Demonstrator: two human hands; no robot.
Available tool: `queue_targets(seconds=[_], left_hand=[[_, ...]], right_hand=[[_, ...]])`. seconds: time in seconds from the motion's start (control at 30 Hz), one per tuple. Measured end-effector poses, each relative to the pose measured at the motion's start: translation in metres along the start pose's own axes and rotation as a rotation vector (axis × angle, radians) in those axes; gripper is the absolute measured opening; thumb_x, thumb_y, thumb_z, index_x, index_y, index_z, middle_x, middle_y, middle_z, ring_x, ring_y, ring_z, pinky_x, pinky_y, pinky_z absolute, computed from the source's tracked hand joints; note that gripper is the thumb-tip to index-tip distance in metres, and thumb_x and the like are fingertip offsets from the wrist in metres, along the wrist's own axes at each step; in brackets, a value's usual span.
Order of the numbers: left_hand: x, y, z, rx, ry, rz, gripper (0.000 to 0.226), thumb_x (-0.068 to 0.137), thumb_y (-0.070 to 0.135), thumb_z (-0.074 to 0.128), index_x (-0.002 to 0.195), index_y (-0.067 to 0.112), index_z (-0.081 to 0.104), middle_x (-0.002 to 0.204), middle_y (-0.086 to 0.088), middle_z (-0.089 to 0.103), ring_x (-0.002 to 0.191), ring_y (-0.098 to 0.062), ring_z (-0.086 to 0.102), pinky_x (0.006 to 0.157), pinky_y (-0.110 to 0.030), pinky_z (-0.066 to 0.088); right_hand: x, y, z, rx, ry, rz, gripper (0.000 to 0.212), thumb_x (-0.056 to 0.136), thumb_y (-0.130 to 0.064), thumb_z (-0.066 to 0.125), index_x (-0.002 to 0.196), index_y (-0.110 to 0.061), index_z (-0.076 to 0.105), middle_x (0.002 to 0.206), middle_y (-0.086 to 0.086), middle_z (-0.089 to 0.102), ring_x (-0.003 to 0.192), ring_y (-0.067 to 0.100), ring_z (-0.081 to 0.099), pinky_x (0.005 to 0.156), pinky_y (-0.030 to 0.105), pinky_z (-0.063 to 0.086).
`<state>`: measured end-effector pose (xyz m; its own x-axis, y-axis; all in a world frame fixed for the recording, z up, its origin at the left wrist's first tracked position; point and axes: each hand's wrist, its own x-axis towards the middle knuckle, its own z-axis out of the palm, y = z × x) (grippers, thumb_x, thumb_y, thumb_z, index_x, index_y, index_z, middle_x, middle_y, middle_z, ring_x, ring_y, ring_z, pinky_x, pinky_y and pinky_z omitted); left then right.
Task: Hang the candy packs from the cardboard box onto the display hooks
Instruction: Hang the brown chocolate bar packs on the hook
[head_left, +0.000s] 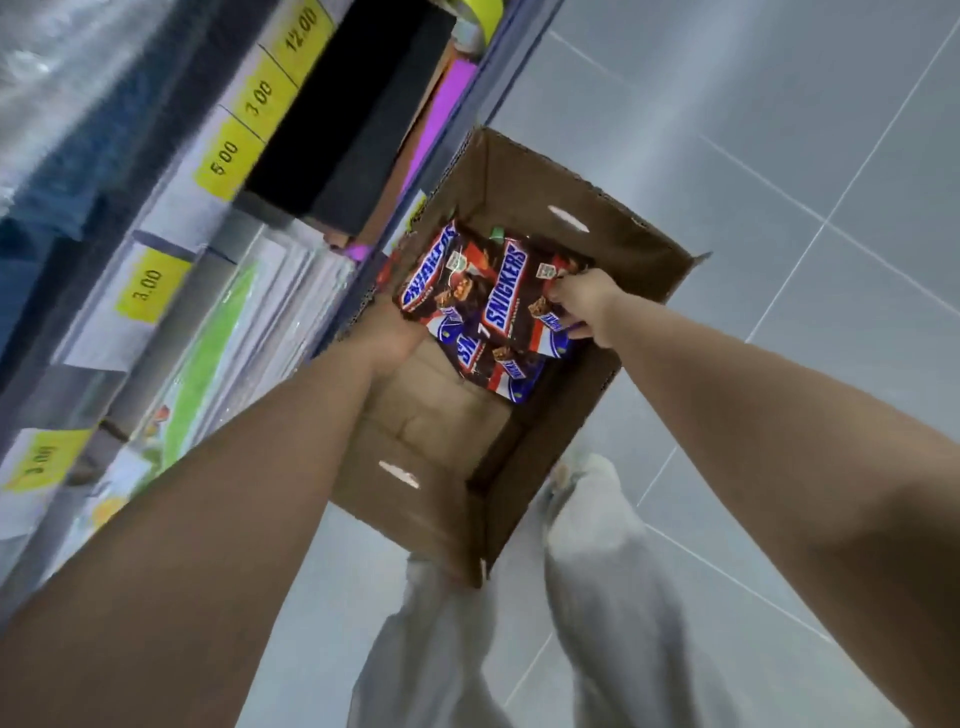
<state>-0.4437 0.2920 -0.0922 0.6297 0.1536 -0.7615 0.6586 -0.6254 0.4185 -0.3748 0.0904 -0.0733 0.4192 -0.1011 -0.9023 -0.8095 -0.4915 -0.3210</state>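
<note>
Shelving (171, 223) carrying yellow price tags (150, 291) is recorded along the left, running from near to far. Its front edge stands just beside the left wall of the cardboard box (613, 218), so little room is left on that side. The box is set open on the tiled floor (805, 156), and bare cardboard bottom is exposed in its near half.

The left hand (387, 332) is reached into the box along the left wall and is met by the near edge of the left pack (431, 273). Its fingers are blurred and partly hidden, so it cannot be told whether anything is gripped.

Three packs are noted in the far half: the left pack, a middle pack (506, 291) touching it, and a third pack (501, 371) lying nearer, partly under both.

The right hand (584, 306) is placed at the right edge of the middle pack, with fingers curled round that edge and clamped on it. Open floor is recorded to the right of the box. Light trouser legs (597, 545) are seen beside its near end.
</note>
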Motion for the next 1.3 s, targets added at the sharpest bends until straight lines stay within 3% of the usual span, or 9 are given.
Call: queue_targets(seconds=[0.17, 0.27, 0.33, 0.47, 0.57, 0.7, 1.03, 1.2, 1.3], left_hand=[[0.057, 0.0, 0.036, -0.121, 0.145, -0.119, 0.067, 0.082, 0.018, 0.062, 0.139, 0.014, 0.028, 0.132, -0.01, 0.049, 0.122, -0.028, 0.049, 0.105, -0.042, 0.04], [0.077, 0.007, 0.043, 0.115, 0.274, -0.182, 0.057, 0.086, 0.021, 0.06, 0.135, 0.008, 0.034, 0.138, -0.015, 0.043, 0.128, -0.033, 0.042, 0.106, -0.043, 0.036], [0.092, 0.005, 0.048, 0.296, 0.271, -0.167, 0.051, 0.089, 0.018, 0.057, 0.134, 0.005, 0.036, 0.138, -0.016, 0.043, 0.127, -0.034, 0.043, 0.102, -0.042, 0.036], [0.114, 0.002, 0.056, 0.499, 0.257, -0.155, 0.035, 0.095, 0.007, 0.043, 0.13, 0.004, 0.042, 0.13, -0.02, 0.052, 0.117, -0.037, 0.054, 0.089, -0.042, 0.046], [0.119, -0.002, 0.055, 0.586, 0.262, -0.121, 0.036, 0.092, -0.005, 0.037, 0.127, 0.0, 0.044, 0.122, -0.025, 0.058, 0.112, -0.041, 0.057, 0.085, -0.045, 0.048], [0.116, -0.007, 0.055, 0.604, 0.259, -0.078, 0.038, 0.09, -0.005, 0.041, 0.128, 0.001, 0.038, 0.118, -0.027, 0.058, 0.109, -0.043, 0.056, 0.084, -0.047, 0.047], [0.112, -0.005, 0.049, 0.494, 0.252, -0.047, 0.049, 0.089, 0.003, 0.051, 0.133, 0.014, 0.031, 0.116, -0.02, 0.058, 0.106, -0.037, 0.058, 0.075, -0.039, 0.044], [0.093, -0.011, 0.049, 0.342, 0.254, -0.182, 0.039, 0.091, 0.007, 0.046, 0.129, 0.013, 0.043, 0.125, -0.019, 0.055, 0.115, -0.038, 0.054, 0.091, -0.042, 0.045], [0.068, -0.013, 0.046, 0.26, 0.235, -0.214, 0.036, 0.092, 0.011, 0.044, 0.128, 0.013, 0.045, 0.125, -0.021, 0.056, 0.115, -0.04, 0.054, 0.093, -0.044, 0.045]], right_hand=[[0.085, -0.002, 0.016, 0.274, 0.046, 0.133, 0.018, 0.093, -0.025, 0.05, 0.103, -0.01, 0.055, 0.081, 0.009, 0.058, 0.063, 0.021, 0.057, 0.052, 0.031, 0.056], [0.122, 0.005, 0.017, 0.358, 0.072, 0.156, 0.017, 0.096, -0.023, 0.043, 0.105, -0.011, 0.051, 0.1, 0.013, 0.062, 0.058, 0.018, 0.052, 0.033, 0.02, 0.046], [0.14, 0.011, 0.018, 0.329, 0.057, 0.089, 0.03, 0.099, -0.023, 0.037, 0.125, -0.011, 0.048, 0.137, 0.013, 0.049, 0.062, 0.011, 0.045, 0.046, 0.025, 0.047], [0.157, 0.025, 0.018, 0.149, 0.071, 0.051, 0.043, 0.1, -0.022, 0.038, 0.138, -0.003, 0.039, 0.143, 0.016, 0.043, 0.076, 0.015, 0.053, 0.059, 0.022, 0.04], [0.161, 0.03, 0.027, -0.628, 0.272, 0.044, 0.058, 0.093, -0.033, 0.048, 0.141, -0.004, 0.032, 0.143, 0.021, 0.035, 0.122, 0.031, 0.046, 0.086, 0.032, 0.045], [0.165, 0.015, 0.043, -1.123, 0.418, -0.299, 0.064, 0.084, -0.032, 0.06, 0.138, -0.01, 0.033, 0.14, 0.016, 0.034, 0.127, 0.033, 0.039, 0.1, 0.045, 0.037], [0.211, 0.007, 0.032, -0.889, 0.124, -0.255, 0.089, 0.075, -0.046, 0.071, 0.144, -0.013, 0.025, 0.149, 0.013, 0.029, 0.137, 0.035, 0.027, 0.111, 0.046, 0.026], [0.203, 0.008, 0.034, -0.931, 0.1, -0.21, 0.041, 0.092, -0.026, 0.056, 0.128, -0.007, 0.051, 0.129, 0.008, 0.054, 0.121, 0.025, 0.051, 0.095, 0.029, 0.04], [0.183, 0.024, 0.03, -0.918, 0.118, -0.216, 0.045, 0.084, -0.027, 0.066, 0.123, -0.007, 0.054, 0.121, 0.005, 0.057, 0.115, 0.024, 0.054, 0.098, 0.029, 0.042]])
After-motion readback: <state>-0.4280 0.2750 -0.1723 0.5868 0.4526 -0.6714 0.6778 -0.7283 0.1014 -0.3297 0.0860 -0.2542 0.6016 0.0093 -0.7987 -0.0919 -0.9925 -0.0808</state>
